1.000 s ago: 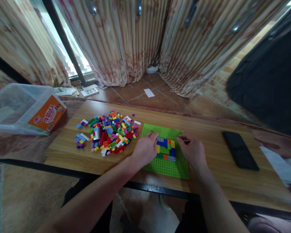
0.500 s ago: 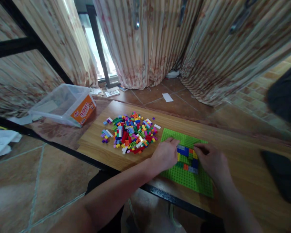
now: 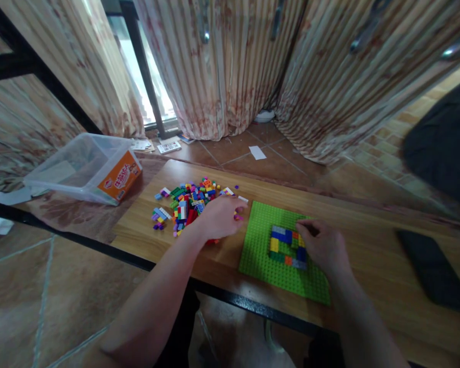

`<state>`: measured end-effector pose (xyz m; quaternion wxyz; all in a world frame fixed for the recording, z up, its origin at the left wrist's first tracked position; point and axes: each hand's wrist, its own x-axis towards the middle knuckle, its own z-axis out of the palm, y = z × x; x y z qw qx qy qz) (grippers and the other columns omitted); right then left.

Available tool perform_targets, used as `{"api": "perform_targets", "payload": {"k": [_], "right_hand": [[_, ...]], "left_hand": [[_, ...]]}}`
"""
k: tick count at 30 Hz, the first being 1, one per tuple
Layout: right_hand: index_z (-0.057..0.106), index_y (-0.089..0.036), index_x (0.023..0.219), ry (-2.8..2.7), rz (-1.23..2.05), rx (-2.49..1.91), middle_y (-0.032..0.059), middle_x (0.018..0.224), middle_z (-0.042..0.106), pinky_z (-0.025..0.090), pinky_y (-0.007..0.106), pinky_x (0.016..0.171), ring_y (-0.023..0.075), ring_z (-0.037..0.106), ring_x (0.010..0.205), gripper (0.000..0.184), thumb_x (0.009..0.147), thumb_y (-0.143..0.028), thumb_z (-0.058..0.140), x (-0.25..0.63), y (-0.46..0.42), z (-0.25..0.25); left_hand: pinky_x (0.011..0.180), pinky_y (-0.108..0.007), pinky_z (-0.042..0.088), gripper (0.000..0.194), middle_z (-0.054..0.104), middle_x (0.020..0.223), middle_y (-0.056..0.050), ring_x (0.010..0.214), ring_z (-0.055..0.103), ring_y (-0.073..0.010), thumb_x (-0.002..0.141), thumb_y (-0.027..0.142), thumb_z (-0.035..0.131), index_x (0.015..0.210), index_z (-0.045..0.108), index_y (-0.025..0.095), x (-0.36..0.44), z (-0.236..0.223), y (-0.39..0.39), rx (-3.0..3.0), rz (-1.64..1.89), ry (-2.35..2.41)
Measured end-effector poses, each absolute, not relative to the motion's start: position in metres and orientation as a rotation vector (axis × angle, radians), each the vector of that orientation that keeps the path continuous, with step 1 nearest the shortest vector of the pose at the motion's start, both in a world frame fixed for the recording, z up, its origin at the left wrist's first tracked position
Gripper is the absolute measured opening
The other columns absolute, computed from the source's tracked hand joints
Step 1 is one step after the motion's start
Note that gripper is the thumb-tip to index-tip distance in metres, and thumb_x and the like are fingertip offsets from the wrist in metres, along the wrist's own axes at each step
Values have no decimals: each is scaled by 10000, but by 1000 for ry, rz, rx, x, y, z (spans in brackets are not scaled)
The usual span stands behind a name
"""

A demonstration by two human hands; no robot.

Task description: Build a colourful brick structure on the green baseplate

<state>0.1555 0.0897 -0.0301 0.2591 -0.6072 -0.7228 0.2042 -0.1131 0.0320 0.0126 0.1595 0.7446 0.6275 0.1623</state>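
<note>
My left hand (image 3: 223, 217) is over the right side of a heap of mixed toy building bricks (image 3: 184, 197), its fingers apart and pointing right. A few pink and purple bricks show by its fingertips. On the wooden table lies a green studded baseplate (image 3: 253, 255). A rectangular ring of bricks (image 3: 274, 245) in blue, yellow, green, orange and grey sits on it, with some green showing inside. My right hand (image 3: 324, 243) is at the ring's far right corner, thumb and index finger pinched together. Whatever is between them is hidden.
A clear plastic bin (image 3: 88, 168) with an orange label stands beyond the table's left end. A dark flat phone-like object (image 3: 431, 266) lies on the table (image 3: 371, 255) at the right. Curtains (image 3: 214, 76) hang behind, and papers (image 3: 256, 152) lie on the floor.
My left hand has moved from the baseplate leftward to the brick heap, and its fingers have spread. My right hand stays pinched at the brick ring's corner. The view has shifted slightly.
</note>
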Motion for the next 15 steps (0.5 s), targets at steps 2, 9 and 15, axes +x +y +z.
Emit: {"api": "perform_targets", "payload": {"k": [2, 9, 15], "right_hand": [[738, -183, 824, -1949, 542, -1632, 86, 813, 733, 494, 343, 700, 220, 660, 725, 311, 773, -430, 554, 154, 89, -28], [736, -187, 781, -1941, 531, -1585, 80, 790, 734, 492, 327, 696, 204, 650, 701, 282, 783, -403, 553, 153, 88, -27], [744, -175, 795, -1866, 557, -1601, 84, 783, 737, 490, 322, 669, 195, 640, 659, 294, 783, -408, 565, 156, 89, -24]], "left_hand": [[875, -390, 522, 323, 727, 1056, -90, 1005, 662, -264, 803, 190, 579, 1109, 683, 182, -118, 11, 30, 2138, 369, 1823], [852, -352, 512, 355, 746, 990, -69, 945, 680, -240, 788, 152, 585, 1122, 692, 204, -119, 8, 30, 2168, 288, 1885], [791, -320, 520, 257, 751, 930, -62, 834, 683, -198, 820, 186, 601, 1046, 724, 182, -119, 11, 33, 2063, 562, 1760]]}}
